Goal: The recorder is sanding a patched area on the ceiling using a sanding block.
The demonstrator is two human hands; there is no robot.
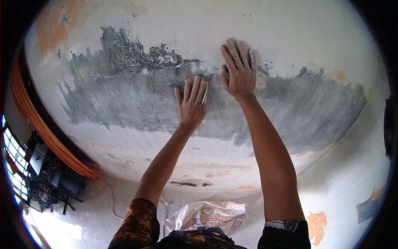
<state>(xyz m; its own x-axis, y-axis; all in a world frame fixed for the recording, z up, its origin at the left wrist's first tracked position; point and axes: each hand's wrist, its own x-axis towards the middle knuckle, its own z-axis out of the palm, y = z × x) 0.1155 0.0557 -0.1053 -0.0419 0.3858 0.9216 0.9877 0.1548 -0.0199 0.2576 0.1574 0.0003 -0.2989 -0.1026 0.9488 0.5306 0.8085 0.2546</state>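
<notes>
My left hand (192,104) presses a thin flat pad (205,92) with a pale edge, apparently folded sandpaper, against the wall (298,40). Most of the pad is hidden under the fingers. Up and to the right, my right hand (238,70) lies on the same wall with its fingers spread and holds nothing visible. Dust coats the fingers of both hands. Around them runs a wide grey patch (124,99) across the off-white surface. Darker, rougher blotches (121,48) mark its upper left part.
An orange curtain (46,124) hangs by a dark frame at the left. Beyond it are a barred window (14,155) and dark furniture (59,180). Below me, a plastic woven sack (208,214) lies on the tiled floor (99,211), near a pale cable (114,202).
</notes>
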